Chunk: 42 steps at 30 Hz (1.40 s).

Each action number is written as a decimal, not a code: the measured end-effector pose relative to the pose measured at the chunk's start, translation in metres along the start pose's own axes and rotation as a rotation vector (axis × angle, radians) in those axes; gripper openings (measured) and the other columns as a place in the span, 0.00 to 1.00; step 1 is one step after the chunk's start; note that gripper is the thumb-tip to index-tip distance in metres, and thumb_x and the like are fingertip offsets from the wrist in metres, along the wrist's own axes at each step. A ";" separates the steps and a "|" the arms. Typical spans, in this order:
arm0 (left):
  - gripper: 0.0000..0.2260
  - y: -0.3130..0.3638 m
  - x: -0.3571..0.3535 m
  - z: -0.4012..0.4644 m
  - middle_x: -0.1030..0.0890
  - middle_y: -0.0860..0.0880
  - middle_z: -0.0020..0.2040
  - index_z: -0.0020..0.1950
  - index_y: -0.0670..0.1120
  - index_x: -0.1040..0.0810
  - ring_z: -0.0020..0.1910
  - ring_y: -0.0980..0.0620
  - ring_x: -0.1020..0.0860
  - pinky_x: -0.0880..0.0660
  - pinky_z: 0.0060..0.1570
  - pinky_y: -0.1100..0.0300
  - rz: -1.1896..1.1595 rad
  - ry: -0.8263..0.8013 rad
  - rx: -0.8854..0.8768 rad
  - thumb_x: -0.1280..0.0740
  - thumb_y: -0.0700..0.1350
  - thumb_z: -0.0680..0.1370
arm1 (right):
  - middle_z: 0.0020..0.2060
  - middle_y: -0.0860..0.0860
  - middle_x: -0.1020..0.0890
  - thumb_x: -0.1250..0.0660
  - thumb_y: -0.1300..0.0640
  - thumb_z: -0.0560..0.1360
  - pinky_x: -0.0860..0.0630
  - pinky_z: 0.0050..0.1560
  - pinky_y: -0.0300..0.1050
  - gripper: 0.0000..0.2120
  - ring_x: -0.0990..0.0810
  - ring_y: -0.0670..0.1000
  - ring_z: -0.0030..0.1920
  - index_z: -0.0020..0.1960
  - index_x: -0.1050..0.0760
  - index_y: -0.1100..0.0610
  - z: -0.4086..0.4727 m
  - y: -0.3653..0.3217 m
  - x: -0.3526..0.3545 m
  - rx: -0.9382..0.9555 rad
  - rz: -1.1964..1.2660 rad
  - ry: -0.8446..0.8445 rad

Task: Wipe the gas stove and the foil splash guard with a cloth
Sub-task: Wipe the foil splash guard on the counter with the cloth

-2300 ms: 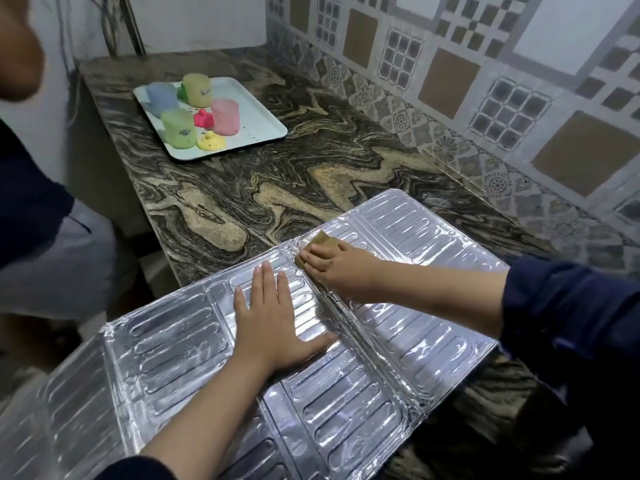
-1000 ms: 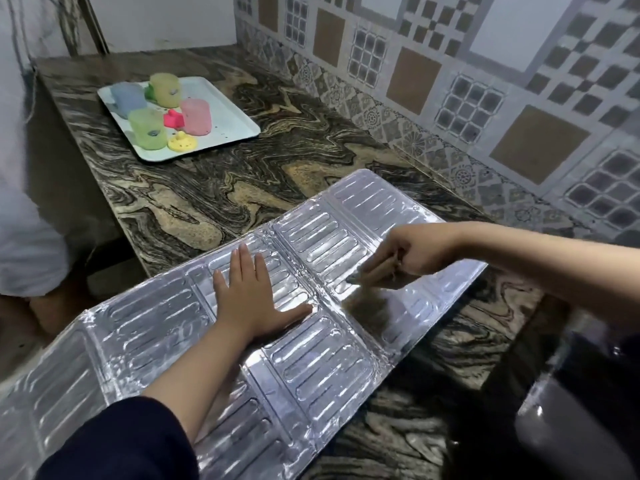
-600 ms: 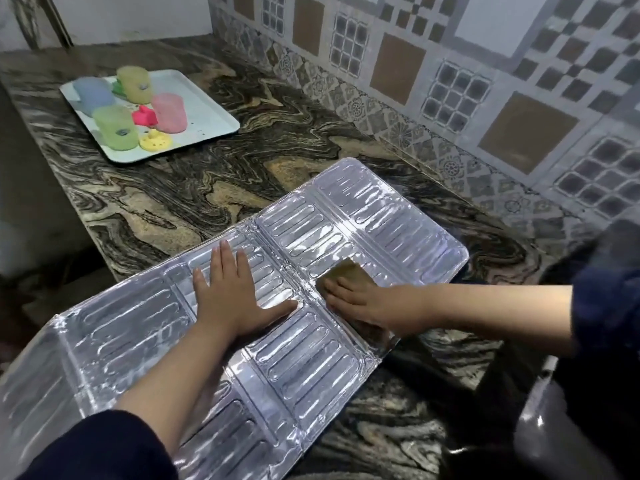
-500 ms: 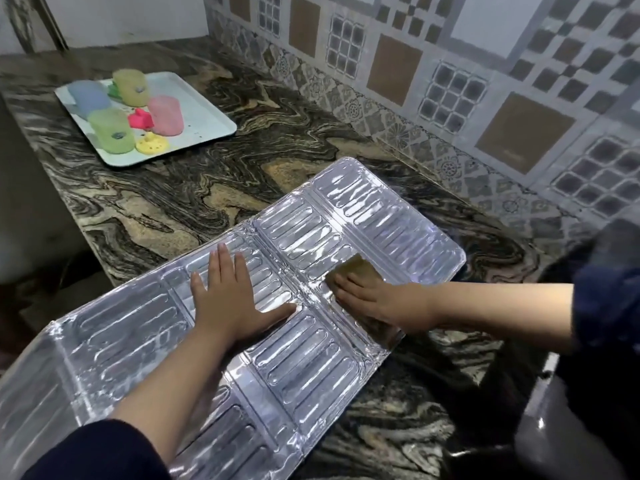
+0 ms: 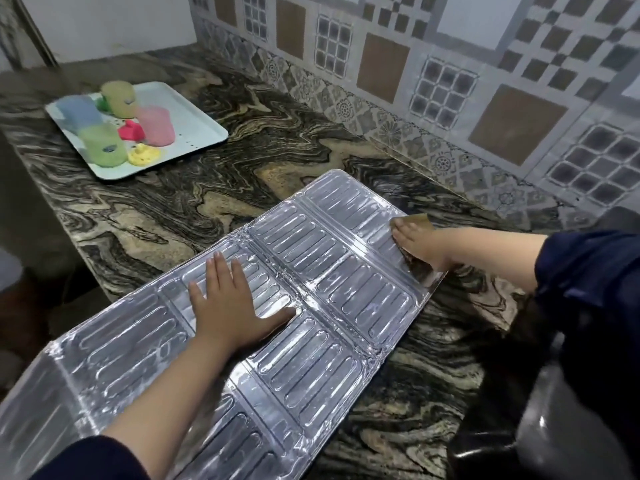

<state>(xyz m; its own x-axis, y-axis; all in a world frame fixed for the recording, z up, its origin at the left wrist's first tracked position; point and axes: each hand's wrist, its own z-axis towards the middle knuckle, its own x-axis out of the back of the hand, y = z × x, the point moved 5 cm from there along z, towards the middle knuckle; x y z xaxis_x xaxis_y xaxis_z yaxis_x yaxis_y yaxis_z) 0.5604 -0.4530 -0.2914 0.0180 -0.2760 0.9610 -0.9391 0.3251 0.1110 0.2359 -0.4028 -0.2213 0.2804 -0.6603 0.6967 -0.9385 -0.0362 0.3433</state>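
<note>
The silver foil splash guard (image 5: 349,271) lies flat across the marble counter, its left end hanging past the counter's front edge. My left hand (image 5: 232,306) rests palm down on its middle panel, fingers straight. My right hand (image 5: 417,245) presses a small brown cloth (image 5: 417,221) flat against the guard's far right edge; only a corner of the cloth shows past the fingers. A dark rounded shape at the lower right (image 5: 561,427) may be part of the stove, too blurred to tell.
A white tray (image 5: 197,129) with several coloured cups and small moulds sits at the back left of the counter (image 5: 277,133). A patterned tile wall (image 5: 450,81) runs behind. The counter's front edge drops off at the left.
My right hand has slid the cloth from the guard's middle fold out to its far right edge. The left hand has stayed flat in place.
</note>
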 end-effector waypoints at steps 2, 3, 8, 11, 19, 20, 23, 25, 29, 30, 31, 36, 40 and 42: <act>0.63 0.000 -0.002 0.001 0.68 0.37 0.76 0.77 0.40 0.66 0.75 0.39 0.67 0.59 0.70 0.34 0.020 -0.017 0.004 0.60 0.83 0.57 | 0.76 0.63 0.51 0.39 0.65 0.75 0.34 0.69 0.49 0.36 0.40 0.61 0.74 0.76 0.54 0.66 0.000 -0.002 0.016 0.000 0.035 0.041; 0.63 0.001 -0.003 0.001 0.68 0.37 0.75 0.77 0.40 0.66 0.75 0.38 0.67 0.59 0.70 0.34 0.027 -0.024 0.002 0.60 0.83 0.57 | 0.71 0.63 0.36 0.40 0.66 0.73 0.27 0.58 0.46 0.29 0.29 0.60 0.65 0.73 0.41 0.64 0.000 0.000 0.025 0.014 0.046 0.059; 0.62 0.014 -0.003 0.008 0.69 0.37 0.75 0.76 0.40 0.67 0.75 0.38 0.67 0.59 0.70 0.34 0.038 -0.039 -0.031 0.58 0.83 0.58 | 0.33 0.55 0.26 0.44 0.70 0.63 0.36 0.32 0.43 0.11 0.30 0.53 0.34 0.39 0.26 0.61 -0.011 0.028 0.055 0.044 0.291 0.148; 0.63 0.030 0.002 0.020 0.68 0.37 0.75 0.77 0.40 0.67 0.75 0.38 0.67 0.60 0.69 0.33 0.031 -0.035 -0.057 0.58 0.83 0.58 | 0.34 0.54 0.23 0.44 0.70 0.63 0.34 0.26 0.38 0.18 0.29 0.51 0.32 0.48 0.22 0.66 -0.024 0.039 0.058 0.033 0.446 0.163; 0.63 0.113 0.010 0.050 0.66 0.36 0.76 0.77 0.38 0.64 0.75 0.38 0.68 0.62 0.69 0.33 -0.051 -0.025 -0.153 0.51 0.83 0.60 | 0.50 0.61 0.18 0.45 0.69 0.64 0.29 0.34 0.44 0.24 0.23 0.56 0.42 0.56 0.22 0.61 -0.040 0.029 0.051 0.040 0.551 0.159; 0.63 0.125 0.010 0.054 0.66 0.36 0.76 0.77 0.38 0.64 0.75 0.37 0.68 0.62 0.69 0.32 -0.064 -0.032 -0.158 0.50 0.82 0.60 | 0.50 0.59 0.18 0.44 0.69 0.65 0.27 0.36 0.45 0.23 0.21 0.57 0.44 0.56 0.22 0.59 -0.041 0.028 0.053 0.042 0.539 0.168; 0.63 0.155 0.007 0.061 0.66 0.33 0.75 0.77 0.37 0.62 0.74 0.35 0.67 0.62 0.67 0.31 -0.101 -0.065 -0.139 0.48 0.82 0.61 | 0.51 0.58 0.18 0.43 0.69 0.67 0.26 0.28 0.36 0.23 0.23 0.55 0.43 0.59 0.23 0.59 -0.045 0.026 0.055 0.037 0.588 0.157; 0.64 0.160 0.005 0.064 0.66 0.33 0.75 0.77 0.37 0.63 0.74 0.35 0.67 0.63 0.67 0.30 -0.130 -0.067 -0.108 0.46 0.82 0.59 | 0.52 0.58 0.19 0.44 0.70 0.67 0.31 0.24 0.32 0.23 0.26 0.51 0.40 0.59 0.23 0.60 -0.046 0.027 0.055 0.036 0.648 0.140; 0.57 0.157 0.009 0.069 0.62 0.37 0.78 0.78 0.41 0.59 0.76 0.39 0.64 0.61 0.69 0.32 -0.315 -0.055 -0.124 0.40 0.76 0.65 | 0.52 0.61 0.18 0.46 0.70 0.66 0.25 0.34 0.41 0.22 0.19 0.57 0.47 0.56 0.23 0.63 -0.049 0.040 0.049 0.011 0.832 0.167; 0.53 0.158 0.014 0.067 0.57 0.38 0.78 0.78 0.42 0.54 0.77 0.41 0.59 0.58 0.70 0.33 -0.366 -0.024 -0.149 0.39 0.75 0.67 | 0.53 0.62 0.19 0.47 0.70 0.66 0.24 0.37 0.45 0.22 0.19 0.60 0.51 0.56 0.23 0.64 -0.054 0.041 0.047 -0.003 0.873 0.176; 0.50 0.161 0.022 0.063 0.50 0.39 0.78 0.78 0.43 0.47 0.78 0.42 0.52 0.53 0.72 0.35 -0.426 0.017 -0.185 0.39 0.74 0.67 | 0.53 0.63 0.19 0.47 0.70 0.66 0.25 0.38 0.47 0.22 0.20 0.62 0.53 0.56 0.23 0.65 -0.058 0.042 0.046 -0.017 0.908 0.188; 0.27 0.180 0.069 0.031 0.24 0.43 0.65 0.67 0.42 0.28 0.62 0.49 0.25 0.28 0.62 0.56 -1.037 -0.024 -0.281 0.27 0.52 0.73 | 0.41 0.58 0.24 0.46 0.68 0.65 0.31 0.36 0.48 0.21 0.26 0.55 0.41 0.56 0.27 0.68 -0.097 0.037 0.052 -0.054 1.051 0.257; 0.18 0.188 0.103 -0.008 0.21 0.41 0.53 0.64 0.38 0.27 0.41 0.55 0.23 0.29 0.31 0.73 -1.261 -0.217 -0.341 0.30 0.39 0.76 | 0.42 0.59 0.25 0.42 0.68 0.66 0.29 0.39 0.49 0.19 0.27 0.55 0.41 0.57 0.29 0.69 -0.140 0.026 0.060 -0.055 1.166 0.327; 0.10 0.183 0.121 -0.028 0.20 0.43 0.46 0.56 0.40 0.24 0.36 0.55 0.24 0.31 0.28 0.71 -1.319 -0.252 -0.354 0.30 0.37 0.76 | 0.41 0.59 0.24 0.41 0.71 0.71 0.27 0.34 0.42 0.15 0.24 0.52 0.38 0.57 0.28 0.70 -0.163 0.020 0.063 -0.042 1.263 0.369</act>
<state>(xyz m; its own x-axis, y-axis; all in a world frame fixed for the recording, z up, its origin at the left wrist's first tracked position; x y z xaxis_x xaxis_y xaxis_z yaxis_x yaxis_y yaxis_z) 0.4000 -0.4014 -0.1478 0.7169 -0.6966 0.0299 -0.1400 -0.1018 0.9849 0.2672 -0.3230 -0.0676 -0.7351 0.0208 0.6776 -0.5877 0.4787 -0.6522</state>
